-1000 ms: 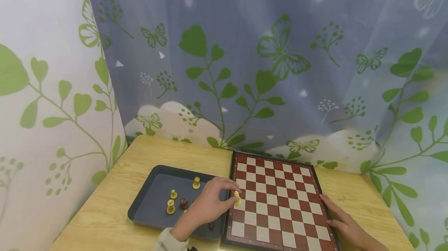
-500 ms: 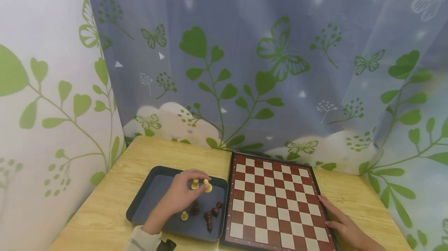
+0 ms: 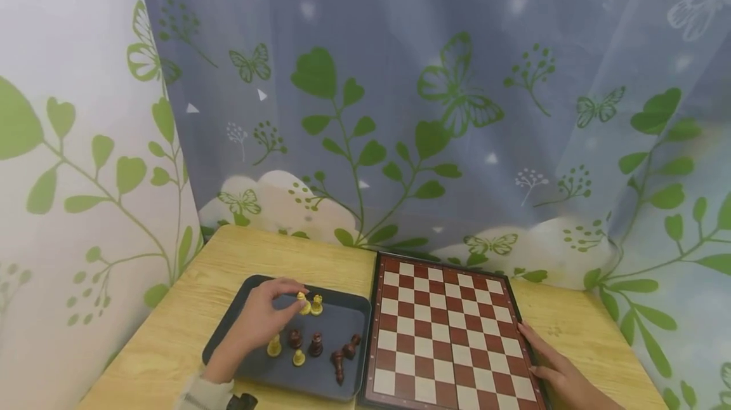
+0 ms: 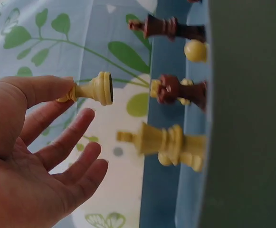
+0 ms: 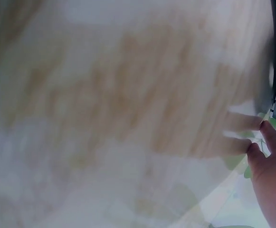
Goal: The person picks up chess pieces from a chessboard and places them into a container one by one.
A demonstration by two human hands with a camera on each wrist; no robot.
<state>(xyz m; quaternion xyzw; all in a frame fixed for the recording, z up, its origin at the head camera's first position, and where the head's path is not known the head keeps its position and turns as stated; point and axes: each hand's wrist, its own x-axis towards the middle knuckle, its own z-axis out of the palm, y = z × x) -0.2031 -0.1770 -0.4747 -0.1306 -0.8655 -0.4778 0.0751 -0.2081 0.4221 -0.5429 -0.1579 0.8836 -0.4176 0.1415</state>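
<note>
My left hand [image 3: 257, 318] is over the dark blue tray [image 3: 345, 318]. Between thumb and index finger it pinches a cream-yellow chess piece [image 4: 99, 89] by the top, base downward; the fingertips hide its head. The other fingers are spread in the left wrist view. Beside the held piece stands another yellow chess piece [image 3: 316, 305]. Closer to me in the tray are a yellow king [image 4: 159, 142], a yellow pawn [image 3: 299, 358] and upright dark red pieces [image 3: 316, 344]. My right hand [image 3: 562, 369] touches the right edge of the checkered chessboard [image 3: 445, 334], fingers fairly straight.
Two dark chess pieces [image 3: 339, 367] lie toppled at the tray's right side. The chessboard lies directly right of the tray on the wooden table [image 3: 143, 359]. A patterned curtain [image 3: 388, 112] hangs behind the table.
My left hand has carried the yellow chess piece leftward from the chessboard's left edge to over the tray. My right hand stays at the board's right edge.
</note>
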